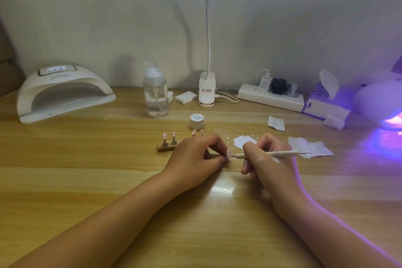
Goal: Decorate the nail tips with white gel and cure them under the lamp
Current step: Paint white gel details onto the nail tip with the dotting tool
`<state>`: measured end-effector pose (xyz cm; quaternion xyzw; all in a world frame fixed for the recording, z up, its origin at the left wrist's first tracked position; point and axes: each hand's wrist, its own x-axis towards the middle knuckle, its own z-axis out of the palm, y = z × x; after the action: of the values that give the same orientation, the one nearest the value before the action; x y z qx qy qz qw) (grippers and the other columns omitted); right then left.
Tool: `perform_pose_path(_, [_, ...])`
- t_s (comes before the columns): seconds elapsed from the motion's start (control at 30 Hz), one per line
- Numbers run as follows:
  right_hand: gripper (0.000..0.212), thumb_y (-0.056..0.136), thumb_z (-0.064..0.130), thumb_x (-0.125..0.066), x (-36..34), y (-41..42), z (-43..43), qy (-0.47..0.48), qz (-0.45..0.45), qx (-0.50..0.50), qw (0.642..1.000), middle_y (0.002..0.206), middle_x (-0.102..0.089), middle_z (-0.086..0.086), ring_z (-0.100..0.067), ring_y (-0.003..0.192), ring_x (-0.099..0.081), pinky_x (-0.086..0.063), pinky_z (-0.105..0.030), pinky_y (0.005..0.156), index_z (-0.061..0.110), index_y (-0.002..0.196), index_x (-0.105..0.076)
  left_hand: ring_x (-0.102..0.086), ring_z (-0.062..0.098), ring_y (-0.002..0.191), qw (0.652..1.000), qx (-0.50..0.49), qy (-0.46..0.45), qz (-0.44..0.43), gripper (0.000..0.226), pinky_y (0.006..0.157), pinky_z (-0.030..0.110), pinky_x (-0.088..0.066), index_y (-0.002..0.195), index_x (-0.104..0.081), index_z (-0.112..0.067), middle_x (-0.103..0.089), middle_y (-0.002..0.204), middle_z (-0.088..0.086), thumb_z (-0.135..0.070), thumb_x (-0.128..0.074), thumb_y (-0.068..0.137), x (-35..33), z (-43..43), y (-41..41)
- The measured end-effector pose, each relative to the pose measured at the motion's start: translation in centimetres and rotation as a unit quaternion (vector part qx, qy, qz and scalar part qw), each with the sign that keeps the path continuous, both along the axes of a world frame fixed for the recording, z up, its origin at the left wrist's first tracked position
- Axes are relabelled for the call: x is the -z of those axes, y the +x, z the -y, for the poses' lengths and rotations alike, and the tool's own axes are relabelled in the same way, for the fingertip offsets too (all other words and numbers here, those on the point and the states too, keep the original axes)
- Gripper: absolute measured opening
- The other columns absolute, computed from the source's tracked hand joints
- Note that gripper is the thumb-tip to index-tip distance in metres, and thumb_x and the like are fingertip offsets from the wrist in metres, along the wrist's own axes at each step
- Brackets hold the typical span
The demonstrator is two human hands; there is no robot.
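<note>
My left hand [195, 156] pinches a pink nail tip [228, 153] between thumb and fingers, low over the wooden table [87, 180]. My right hand [263, 159] grips a thin white dotting pen [267, 154], its metal point almost touching that nail tip. Smears of white gel show on the back of my right hand. A wooden holder [166, 147] carries two more pink nail tips [168, 136] on stands; two further tips [197, 131] poke up behind my left hand. The white gel jar [196, 121] stands shut behind them. A white curing lamp [63, 91] sits at the back left.
A clear pump bottle [155, 93], a clip desk lamp [207, 91], a power strip [272, 95] and a tissue box [326, 102] line the back. White paper wipes [309, 148] lie to the right. A second lamp [385, 104] glows purple at the far right.
</note>
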<state>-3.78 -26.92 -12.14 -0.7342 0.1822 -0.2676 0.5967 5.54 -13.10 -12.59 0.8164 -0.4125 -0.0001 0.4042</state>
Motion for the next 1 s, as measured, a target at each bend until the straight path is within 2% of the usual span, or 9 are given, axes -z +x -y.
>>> perform_pose_path(0.17, [0.016, 0.062, 0.025, -0.058, -0.08, -0.07, -0.08, -0.007, -0.007, -0.001, 1.000, 0.049, -0.064, -0.010, -0.011, 0.046, -0.046, -0.035, -0.026, 0.051, 0.024, 0.050, -0.047, -0.055, -0.001, 0.056, 1.000, -0.001, -0.005, 0.000, 0.029, 0.057, 0.010, -0.035, 0.073, -0.059, -0.044, -0.070, 0.086, -0.025, -0.020, -0.072, 0.083, -0.01, -0.02, -0.06])
perform_pose_path(0.37, [0.021, 0.069, 0.018, -0.062, -0.20, -0.34, -0.06, -0.001, -0.001, -0.002, 1.000, 0.049, -0.063, -0.011, -0.014, 0.050, -0.048, -0.036, -0.027, 0.052, 0.018, 0.057, -0.045, -0.055, -0.002, 0.056, 1.000, 0.000, -0.005, 0.003, 0.028, 0.057, 0.010, -0.035, 0.074, -0.059, -0.043, -0.071, 0.088, -0.022, -0.021, -0.072, 0.083, 0.02, 0.04, -0.02])
perform_pose_path(0.43, [0.026, 0.076, 0.009, -0.063, -0.17, -0.31, 0.00, -0.003, -0.001, -0.001, 1.000, 0.050, -0.063, -0.011, -0.015, 0.052, -0.049, -0.037, -0.027, 0.053, 0.015, 0.059, -0.045, -0.055, -0.002, 0.056, 1.000, 0.001, -0.005, 0.005, 0.028, 0.057, 0.009, -0.035, 0.074, -0.059, -0.044, -0.070, 0.083, -0.026, -0.021, -0.072, 0.083, 0.00, 0.01, -0.01])
perform_pose_path(0.57, [0.018, 0.081, 0.006, -0.060, -0.60, -0.37, -0.15, 0.054, 0.022, 0.003, 0.998, 0.050, -0.063, -0.010, -0.011, 0.040, -0.046, -0.039, -0.019, 0.041, 0.009, 0.070, -0.047, -0.055, -0.004, 0.057, 1.000, -0.003, 0.002, 0.014, 0.024, 0.056, 0.008, -0.034, 0.077, -0.061, -0.042, -0.059, 0.070, -0.040, -0.023, -0.074, 0.084, -0.03, 0.01, -0.11])
perform_pose_path(0.73, [0.016, 0.085, 0.012, -0.062, -0.82, -0.49, -0.34, 0.068, 0.015, -0.009, 0.998, 0.055, -0.067, -0.010, -0.009, 0.043, -0.051, -0.041, -0.021, 0.042, 0.008, 0.076, -0.049, -0.057, -0.001, 0.060, 1.000, -0.004, 0.003, 0.025, 0.027, 0.057, 0.009, -0.034, 0.076, -0.060, -0.044, -0.064, 0.077, -0.035, -0.022, -0.074, 0.082, 0.11, -0.03, -0.08])
perform_pose_path(0.87, [0.018, 0.085, 0.008, -0.062, -0.78, -0.42, -0.36, 0.066, 0.017, -0.007, 0.998, 0.055, -0.066, -0.012, -0.010, 0.042, -0.051, -0.042, -0.019, 0.042, 0.008, 0.073, -0.049, -0.060, 0.002, 0.063, 0.999, -0.002, 0.001, 0.033, 0.030, 0.060, 0.011, -0.039, 0.076, -0.058, -0.047, -0.068, 0.088, -0.029, -0.022, -0.073, 0.082, 0.14, -0.08, -0.05])
perform_pose_path(1.0, [0.020, 0.084, 0.007, -0.061, -0.69, -0.40, -0.36, 0.060, 0.018, -0.009, 0.998, 0.055, -0.066, -0.013, -0.010, 0.041, -0.050, -0.041, -0.017, 0.042, 0.009, 0.070, -0.047, -0.059, 0.003, 0.062, 0.999, -0.004, 0.000, 0.032, 0.031, 0.058, 0.010, -0.035, 0.074, -0.058, -0.046, -0.064, 0.082, -0.035, -0.020, -0.073, 0.082, 0.15, -0.01, -0.04])
